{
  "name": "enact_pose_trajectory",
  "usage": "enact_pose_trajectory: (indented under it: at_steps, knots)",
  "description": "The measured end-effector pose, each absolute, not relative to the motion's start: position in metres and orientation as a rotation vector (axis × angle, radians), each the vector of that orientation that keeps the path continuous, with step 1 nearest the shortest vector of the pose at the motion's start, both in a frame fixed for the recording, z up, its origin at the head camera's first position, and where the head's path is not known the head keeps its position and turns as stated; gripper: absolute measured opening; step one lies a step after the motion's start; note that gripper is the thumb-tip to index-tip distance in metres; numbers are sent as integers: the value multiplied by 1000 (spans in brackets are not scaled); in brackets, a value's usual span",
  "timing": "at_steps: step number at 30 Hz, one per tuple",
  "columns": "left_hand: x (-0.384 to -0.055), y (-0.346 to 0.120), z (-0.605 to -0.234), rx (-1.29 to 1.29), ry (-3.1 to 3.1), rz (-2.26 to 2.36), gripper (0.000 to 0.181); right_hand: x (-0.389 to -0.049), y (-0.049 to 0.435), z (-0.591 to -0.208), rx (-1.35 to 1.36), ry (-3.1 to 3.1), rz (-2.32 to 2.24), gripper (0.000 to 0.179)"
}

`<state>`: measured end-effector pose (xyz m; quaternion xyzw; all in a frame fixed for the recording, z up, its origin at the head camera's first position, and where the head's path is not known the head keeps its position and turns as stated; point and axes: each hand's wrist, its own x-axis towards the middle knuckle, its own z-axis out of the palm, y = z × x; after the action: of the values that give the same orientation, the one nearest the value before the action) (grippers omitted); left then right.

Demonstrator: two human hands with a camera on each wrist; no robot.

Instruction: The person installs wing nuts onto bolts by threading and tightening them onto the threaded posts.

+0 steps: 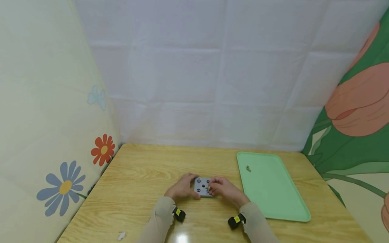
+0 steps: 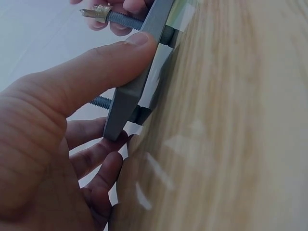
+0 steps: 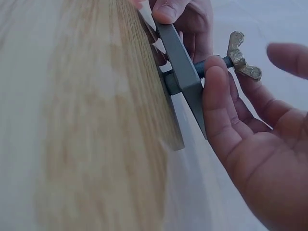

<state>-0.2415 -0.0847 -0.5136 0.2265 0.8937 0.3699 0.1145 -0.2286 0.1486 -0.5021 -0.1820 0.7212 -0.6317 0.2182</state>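
My left hand (image 1: pixel 184 187) grips the left side of a grey metal plate (image 1: pixel 203 181) with several holes, thumb on the near edge. In the left wrist view the plate (image 2: pixel 126 103) stands above the wood, bolt heads underneath. A bare bolt (image 1: pixel 199 180) rises from its far left corner. Another bolt (image 2: pixel 126 20) carries a brass wing nut (image 3: pixel 239 57) at its end. My right hand (image 1: pixel 224 189) has its fingers curled about this bolt and wing nut. Its thumb is slightly apart from the nut in the right wrist view, and a fingertip lies against the plate.
On the right of the wooden table (image 1: pixel 146 165) lies a green tray (image 1: pixel 270 189) with small brass pieces (image 1: pixel 248 168), seemingly wing nuts. A white scrap (image 1: pixel 121 235) sits at the front left. A white sheet (image 1: pixel 188 77) hangs behind the table.
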Motion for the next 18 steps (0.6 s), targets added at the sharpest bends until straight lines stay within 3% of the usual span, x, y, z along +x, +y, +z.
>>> enact_pose_trajectory:
  at_steps: [4,12,18]
  knots:
    - [-242,-85,-514,666,2620,1082,87,-230,148,-502,-445,1943,-1800,29]
    - [-240,-85,-514,642,2591,1112,87,-230,150,-504,-494,2010,-1742,11]
    - [-239,-86,-511,663,2597,1123,88,-230,148,-503,-495,2056,-1712,22]
